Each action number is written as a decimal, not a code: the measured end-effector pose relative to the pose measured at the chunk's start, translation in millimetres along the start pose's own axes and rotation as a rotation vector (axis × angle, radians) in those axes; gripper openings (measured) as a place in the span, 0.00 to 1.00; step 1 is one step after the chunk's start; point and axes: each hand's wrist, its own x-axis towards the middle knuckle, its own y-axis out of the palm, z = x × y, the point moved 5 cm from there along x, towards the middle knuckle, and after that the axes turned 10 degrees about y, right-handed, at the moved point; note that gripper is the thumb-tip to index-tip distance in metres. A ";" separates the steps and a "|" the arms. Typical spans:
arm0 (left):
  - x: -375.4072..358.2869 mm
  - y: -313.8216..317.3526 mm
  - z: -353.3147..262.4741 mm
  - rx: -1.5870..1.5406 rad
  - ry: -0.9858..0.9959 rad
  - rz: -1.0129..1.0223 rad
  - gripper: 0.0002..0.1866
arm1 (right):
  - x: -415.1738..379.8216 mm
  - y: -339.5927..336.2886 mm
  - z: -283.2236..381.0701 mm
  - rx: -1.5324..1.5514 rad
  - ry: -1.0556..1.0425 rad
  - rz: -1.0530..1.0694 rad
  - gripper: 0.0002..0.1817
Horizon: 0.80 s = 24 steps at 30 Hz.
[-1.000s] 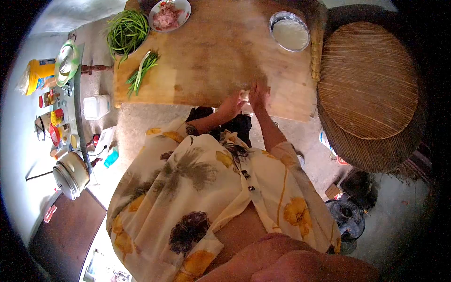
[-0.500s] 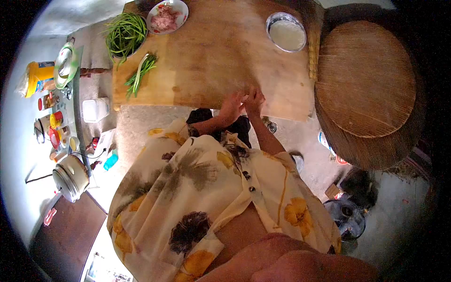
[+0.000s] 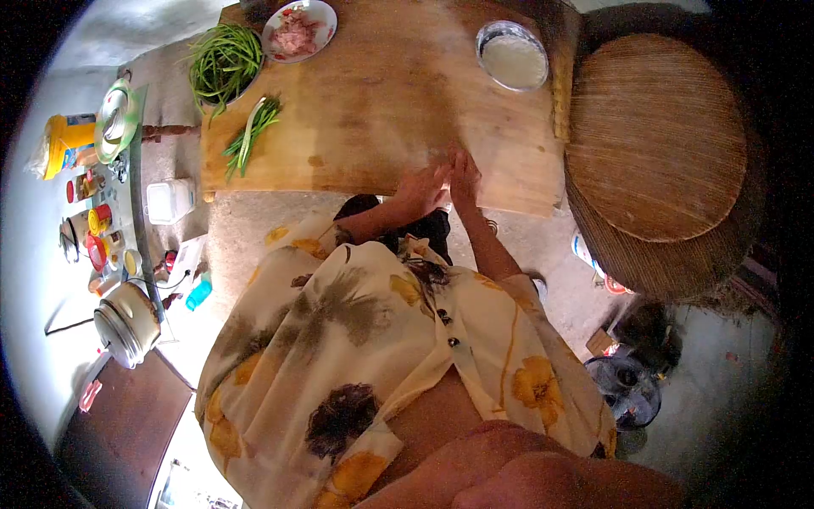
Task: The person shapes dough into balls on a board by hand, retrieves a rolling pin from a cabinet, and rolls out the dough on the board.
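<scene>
My left hand (image 3: 420, 188) and my right hand (image 3: 463, 181) meet at the near edge of the wooden board (image 3: 373, 110). Their fingers are bent and drawn together at the fingertips. A small pale patch shows between them, but what it is I cannot make out. Left of my hands, a small bunch of green onions (image 3: 252, 136) with a white stalk lies on the board. Farther off are a bowl of long green stalks (image 3: 225, 68), a white plate (image 3: 325, 34) of raw minced meat (image 3: 295, 36), and a metal bowl (image 3: 514, 56) holding something whitish.
A large round woven lid (image 3: 661, 136) tops a basket at the right. At the left, a shelf carries a yellow bucket (image 3: 68, 140), several jars and a pot (image 3: 127, 321). A white plastic container (image 3: 170, 201) sits beside the board.
Both hands stay together at the board's edge, with only a slight shift of the fingers. The whole view has moved a little.
</scene>
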 end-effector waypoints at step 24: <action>-14.6 52.8 45.3 -0.179 -0.163 -0.057 0.23 | 23.9 19.8 3.3 -0.292 -0.338 -0.351 0.18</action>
